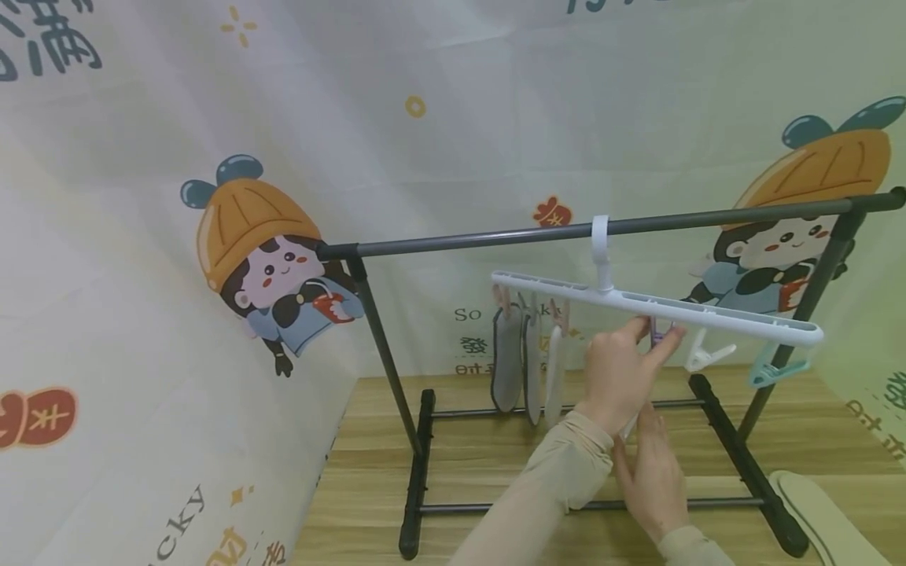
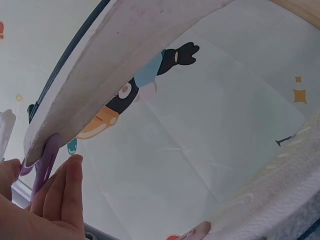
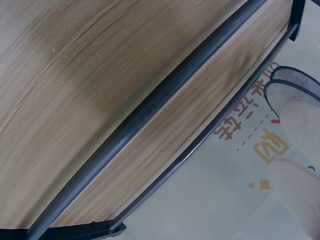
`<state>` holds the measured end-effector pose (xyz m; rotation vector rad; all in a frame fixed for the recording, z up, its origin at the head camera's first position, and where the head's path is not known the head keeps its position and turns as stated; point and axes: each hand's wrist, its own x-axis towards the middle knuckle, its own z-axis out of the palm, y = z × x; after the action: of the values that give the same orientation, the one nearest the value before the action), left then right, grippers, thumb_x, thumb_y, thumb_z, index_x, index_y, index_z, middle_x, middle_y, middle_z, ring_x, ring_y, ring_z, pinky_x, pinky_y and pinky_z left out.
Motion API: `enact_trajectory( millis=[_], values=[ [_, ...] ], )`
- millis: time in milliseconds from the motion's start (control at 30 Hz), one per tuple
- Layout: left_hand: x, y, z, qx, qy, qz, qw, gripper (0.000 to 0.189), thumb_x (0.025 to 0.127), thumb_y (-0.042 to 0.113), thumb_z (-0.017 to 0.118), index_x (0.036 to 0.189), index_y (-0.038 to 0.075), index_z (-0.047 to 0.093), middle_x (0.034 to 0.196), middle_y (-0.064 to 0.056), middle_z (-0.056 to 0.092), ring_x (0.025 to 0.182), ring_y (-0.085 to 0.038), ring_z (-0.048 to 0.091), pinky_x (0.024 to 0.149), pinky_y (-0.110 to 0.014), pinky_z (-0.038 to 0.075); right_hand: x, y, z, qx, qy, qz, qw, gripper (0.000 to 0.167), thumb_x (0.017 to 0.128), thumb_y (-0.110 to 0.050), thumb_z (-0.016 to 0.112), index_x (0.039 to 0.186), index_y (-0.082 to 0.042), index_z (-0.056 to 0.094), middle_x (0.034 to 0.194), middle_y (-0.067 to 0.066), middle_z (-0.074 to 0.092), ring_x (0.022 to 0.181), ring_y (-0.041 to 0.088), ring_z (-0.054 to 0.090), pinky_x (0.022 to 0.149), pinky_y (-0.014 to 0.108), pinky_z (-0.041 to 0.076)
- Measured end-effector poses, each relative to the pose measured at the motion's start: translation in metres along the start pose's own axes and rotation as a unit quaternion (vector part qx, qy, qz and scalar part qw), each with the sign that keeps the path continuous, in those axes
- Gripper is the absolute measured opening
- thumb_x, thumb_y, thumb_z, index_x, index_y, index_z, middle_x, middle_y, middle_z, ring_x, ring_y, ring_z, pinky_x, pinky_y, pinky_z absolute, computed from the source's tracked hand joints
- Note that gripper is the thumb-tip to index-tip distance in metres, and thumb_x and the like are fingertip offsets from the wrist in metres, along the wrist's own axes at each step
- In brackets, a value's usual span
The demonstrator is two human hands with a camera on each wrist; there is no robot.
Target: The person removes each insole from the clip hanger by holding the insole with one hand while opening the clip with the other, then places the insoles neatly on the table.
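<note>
A white clip hanger hangs by its hook from the rack's dark top bar. My left hand pinches a purple clothes peg beneath the hanger. In the left wrist view the peg is at the tip of a pale insole with a dark edge. Lower down, my right hand pinches that insole, mostly hidden between thumb and fingers. To the left, a grey insole and two more hang from pegs. A white peg and a teal peg dangle to the right.
The rack's dark legs and lower bars stand on a wood-patterned surface. A pale insole-shaped piece lies at the lower right. Printed cloth hangs behind and at the sides.
</note>
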<state>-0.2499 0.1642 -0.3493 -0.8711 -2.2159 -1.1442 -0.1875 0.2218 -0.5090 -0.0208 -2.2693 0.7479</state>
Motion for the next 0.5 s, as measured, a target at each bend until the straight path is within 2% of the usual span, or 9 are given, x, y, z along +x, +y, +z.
enact_trajectory(
  millis=[133, 233, 300, 367, 467, 500],
  values=[
    [-0.0007, -0.0014, -0.0009, 0.021, 0.008, 0.014, 0.9997, 0.03, 0.098, 0.041, 0.058, 0.086, 0.016, 0.07, 0.106, -0.002, 0.075, 0.097, -0.011, 0.073, 0.084, -0.011, 0.052, -0.0002, -0.0001, 0.0004, 0.001, 0.001, -0.002, 1.0, 0.078, 0.089, -0.002, 0.064, 0.155, -0.002, 0.022, 0.145, 0.036, 0.04, 0.126, 0.06, 0.043, 0.103, 0.066, 0.038],
    [-0.0021, -0.0031, -0.0015, 0.025, 0.009, 0.022, 0.9994, 0.032, 0.1, 0.039, 0.057, 0.079, 0.016, 0.065, 0.1, -0.002, 0.077, 0.073, -0.003, 0.07, 0.071, -0.006, 0.047, -0.001, -0.0002, -0.0003, 0.002, 0.0, 0.0, 1.0, 0.076, 0.09, -0.004, 0.064, 0.155, -0.002, 0.023, 0.146, 0.036, 0.04, 0.126, 0.06, 0.043, 0.101, 0.067, 0.039],
    [-0.0027, -0.0039, -0.0015, 0.027, 0.011, 0.029, 0.9992, 0.033, 0.1, 0.038, 0.057, 0.077, 0.016, 0.063, 0.099, -0.002, 0.077, 0.066, -0.002, 0.065, 0.068, -0.004, 0.045, -0.0017, -0.0002, -0.0005, 0.003, 0.0, 0.002, 1.0, 0.075, 0.092, -0.004, 0.063, 0.155, -0.003, 0.023, 0.147, 0.035, 0.04, 0.126, 0.059, 0.043, 0.102, 0.066, 0.039],
    [-0.003, -0.0048, -0.0013, 0.029, 0.012, 0.036, 0.9989, 0.033, 0.101, 0.036, 0.056, 0.076, 0.015, 0.063, 0.098, -0.003, 0.077, 0.063, -0.002, 0.063, 0.065, -0.005, 0.044, -0.0023, 0.0001, 0.0, 0.004, 0.003, 0.0, 1.0, 0.074, 0.093, -0.005, 0.062, 0.155, -0.002, 0.023, 0.147, 0.034, 0.04, 0.127, 0.058, 0.044, 0.107, 0.061, 0.037],
    [-0.0029, -0.0054, -0.0012, 0.039, 0.018, 0.044, 0.9981, 0.032, 0.101, 0.034, 0.056, 0.076, 0.015, 0.064, 0.099, -0.003, 0.077, 0.069, -0.002, 0.067, 0.066, -0.006, 0.047, -0.0031, 0.0002, 0.0013, 0.005, 0.007, -0.002, 1.0, 0.072, 0.095, -0.006, 0.06, 0.156, -0.003, 0.021, 0.149, 0.032, 0.039, 0.128, 0.056, 0.044, 0.115, 0.053, 0.031],
    [-0.0029, -0.0057, -0.0012, 0.042, 0.019, 0.045, 0.9979, 0.033, 0.101, 0.033, 0.056, 0.075, 0.014, 0.064, 0.096, -0.002, 0.077, 0.065, -0.001, 0.064, 0.063, -0.005, 0.045, -0.0033, 0.0, 0.0016, 0.004, 0.008, -0.002, 1.0, 0.072, 0.096, -0.007, 0.06, 0.156, -0.003, 0.021, 0.149, 0.031, 0.039, 0.128, 0.056, 0.044, 0.116, 0.052, 0.03]
  ],
)
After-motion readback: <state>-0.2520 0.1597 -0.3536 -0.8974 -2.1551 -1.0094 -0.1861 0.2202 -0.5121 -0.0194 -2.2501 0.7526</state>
